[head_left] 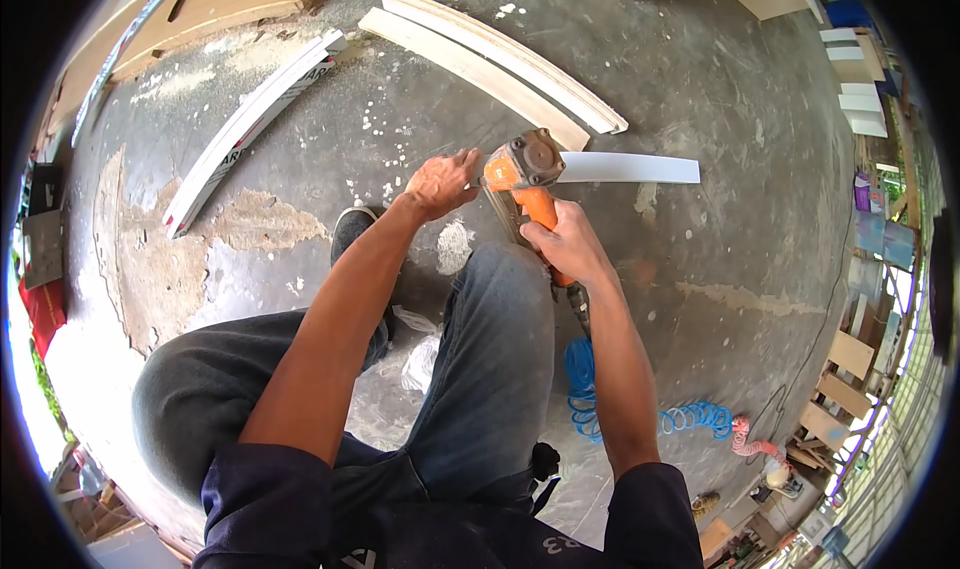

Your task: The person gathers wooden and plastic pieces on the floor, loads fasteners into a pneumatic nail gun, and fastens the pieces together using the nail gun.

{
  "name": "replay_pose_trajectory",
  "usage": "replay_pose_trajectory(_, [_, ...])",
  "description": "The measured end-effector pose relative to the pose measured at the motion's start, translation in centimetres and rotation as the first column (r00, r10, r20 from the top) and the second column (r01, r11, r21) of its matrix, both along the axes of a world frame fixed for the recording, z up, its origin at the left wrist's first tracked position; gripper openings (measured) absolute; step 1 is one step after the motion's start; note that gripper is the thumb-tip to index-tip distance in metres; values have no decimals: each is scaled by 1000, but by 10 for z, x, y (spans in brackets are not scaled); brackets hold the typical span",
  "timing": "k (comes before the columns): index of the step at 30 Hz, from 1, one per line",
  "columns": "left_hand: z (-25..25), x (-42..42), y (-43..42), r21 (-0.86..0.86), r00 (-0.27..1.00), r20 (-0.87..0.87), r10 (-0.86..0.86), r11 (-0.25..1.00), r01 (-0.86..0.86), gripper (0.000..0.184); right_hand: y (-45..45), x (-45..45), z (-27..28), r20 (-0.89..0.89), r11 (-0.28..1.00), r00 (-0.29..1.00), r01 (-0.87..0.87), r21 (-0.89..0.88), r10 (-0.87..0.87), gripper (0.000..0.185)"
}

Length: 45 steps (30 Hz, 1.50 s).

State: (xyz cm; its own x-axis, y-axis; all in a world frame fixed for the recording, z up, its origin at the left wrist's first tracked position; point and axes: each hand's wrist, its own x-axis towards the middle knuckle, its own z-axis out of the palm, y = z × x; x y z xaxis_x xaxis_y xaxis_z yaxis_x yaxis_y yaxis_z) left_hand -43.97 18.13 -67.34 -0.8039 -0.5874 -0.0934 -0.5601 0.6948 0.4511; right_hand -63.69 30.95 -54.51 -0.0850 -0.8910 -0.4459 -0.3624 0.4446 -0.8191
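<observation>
My right hand [570, 241] is wrapped around the handle of an orange air nail gun [537, 206], whose dark round head [540, 156] faces up toward me. Under the nail gun runs a narrow white board [630, 167], its right end sticking out past the tool. My left hand [443, 184] is closed at the board's left end, just left of the nail gun; its fingertips are partly hidden. From the tool's lower end a coiled blue air hose [582, 379] trails down beside my right forearm.
Pale wooden strips [480, 64] lie on the concrete floor ahead, and a white strip with dark lettering [250, 129] lies at left. Crumpled plastic [420, 364] is between my legs. Wood offcuts [845, 394] line the right side; large panels [230, 9] stand at upper left.
</observation>
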Motion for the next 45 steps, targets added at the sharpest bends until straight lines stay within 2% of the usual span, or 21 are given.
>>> replay_pose_trajectory(11, [-7, -1, -2, -14, 999, -18, -41, 999, 41, 60, -7, 4, -2, -71, 998, 995, -61, 19, 63, 29])
replay_pose_trajectory(19, [-3, -2, -1, 68, 1000, -3, 23, 997, -23, 62, -6, 5, 0, -101, 997, 992, -73, -16, 71, 32])
replay_pose_trajectory(23, [-1, -1, 0, -5, 1000, -7, -7, 1000, 7, 59, -4, 5, 1, -94, 999, 995, -41, 13, 43, 30])
replay_pose_trajectory(25, [5, -2, 0, 47, 1000, 31, -1, 999, -1, 61, -4, 5, 3, -81, 999, 996, -33, 35, 36, 30])
replay_pose_trajectory(31, [5, -2, 1, 45, 999, 28, 15, 999, -16, 61, -3, 4, 0, -117, 1000, 993, -30, -2, 30, 28])
replay_pose_trajectory(34, [1, -2, 1, 55, 999, -21, 36, 998, -35, 65, 0, 2, 0, -142, 999, 989, -50, 10, 51, 29])
replay_pose_trajectory(37, [3, -2, -2, -16, 998, -56, -5, 1000, 4, 61, 9, 5, 1, -140, 999, 990, -18, -50, 11, 30])
replay_pose_trajectory(39, [11, -6, -2, -38, 999, -35, 2, 999, -3, 59, 32, 7, 1, -129, 934, 967, 169, -313, -219, 31])
replay_pose_trajectory(40, [20, -9, -3, -81, 999, 32, -18, 996, 20, 61, 46, 3, -3, -114, 939, 946, 275, -207, -303, 31])
replay_pose_trajectory(41, [26, -13, -4, -125, 995, 98, -35, 991, 48, 62, 59, -3, -5, -233, 940, 920, 266, -216, -314, 32])
replay_pose_trajectory(44, [19, -28, -3, -86, 998, 61, 15, 996, -10, 67, 93, -10, -8, -530, 930, 769, 245, -273, -358, 34])
replay_pose_trajectory(45, [13, -32, -3, -97, 997, 71, 28, 995, -21, 67, 105, -13, -15, -570, 919, 723, 271, -286, -390, 37])
